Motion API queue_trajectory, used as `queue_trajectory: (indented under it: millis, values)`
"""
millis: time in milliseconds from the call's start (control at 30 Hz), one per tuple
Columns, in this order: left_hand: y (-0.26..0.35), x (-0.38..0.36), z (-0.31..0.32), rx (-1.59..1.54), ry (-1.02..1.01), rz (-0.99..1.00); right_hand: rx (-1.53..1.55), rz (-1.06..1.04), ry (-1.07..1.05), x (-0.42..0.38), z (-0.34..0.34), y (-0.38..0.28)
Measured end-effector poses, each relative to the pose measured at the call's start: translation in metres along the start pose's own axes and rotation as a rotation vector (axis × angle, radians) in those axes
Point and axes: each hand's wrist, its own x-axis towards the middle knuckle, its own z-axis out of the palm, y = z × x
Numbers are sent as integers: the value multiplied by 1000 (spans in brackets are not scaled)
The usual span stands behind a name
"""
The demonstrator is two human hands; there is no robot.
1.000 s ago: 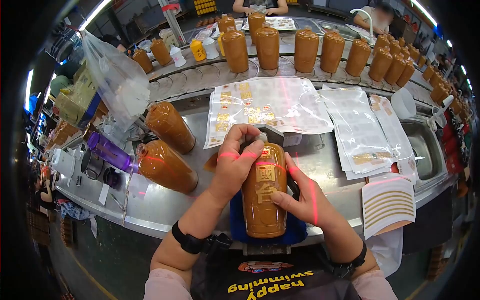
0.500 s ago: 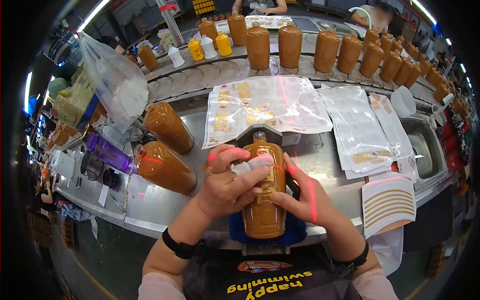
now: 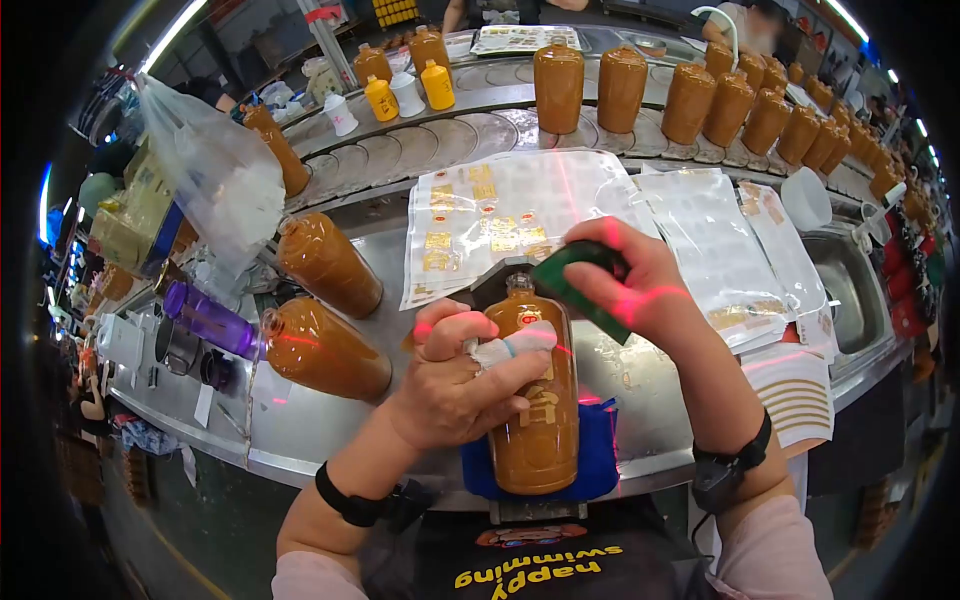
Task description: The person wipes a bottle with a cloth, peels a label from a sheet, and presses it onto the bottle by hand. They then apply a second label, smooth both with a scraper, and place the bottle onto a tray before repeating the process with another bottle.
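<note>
A glossy brown bottle (image 3: 538, 455) lies tilted in front of me on a blue cloth (image 3: 597, 450), its clear neck pointing away. It bears a small red seal and gold characters. My left hand (image 3: 445, 385) is closed against the bottle's left side, fingers curled. One of its fingers is wrapped in white cloth (image 3: 512, 345) held by a blue-green band, and rests on the bottle's front. Above the bottle's right shoulder, my right hand (image 3: 640, 285) grips a flat dark-green scraper (image 3: 600, 312), held apart from the bottle's front.
Two more brown bottles (image 3: 330, 350) lean at left beside a purple bottle (image 3: 208, 318). Transfer sheets (image 3: 590, 200) with gold labels spread behind. Brown bottles (image 3: 558, 90) stand along a curved conveyor (image 3: 440, 135). A sink (image 3: 855, 300) is at right, a plastic bag (image 3: 215, 170) at left.
My right hand has lifted off the bottle's right side, moved up and right, and now shows the green scraper. My left hand stays on the bottle. Conveyor bottles have shifted.
</note>
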Motion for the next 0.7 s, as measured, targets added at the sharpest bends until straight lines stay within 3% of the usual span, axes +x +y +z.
queue_trajectory:
  millis: [67,200,367,467,500,600,667,700]
  values:
    - [-2,7,-2,14,-58,32,99,123,176,-13,-7,3]
    - [-8,9,-3,-31,-124,29,199,201,194,-44,-9,0]
    - [-15,3,3,-133,-90,-79,174,197,155,-55,-7,0]
    - [-18,0,17,-248,2,-193,196,216,56,-47,-5,-4]
    - [-18,3,15,-250,-16,-184,234,262,-72,-43,-6,-9]
    - [-13,2,21,-336,108,-335,53,64,-212,-20,5,-3]
    - [-11,-1,24,-344,157,-415,-282,-349,215,-5,19,6]
    - [-11,-4,25,-334,171,-448,-602,-616,179,-5,9,3]
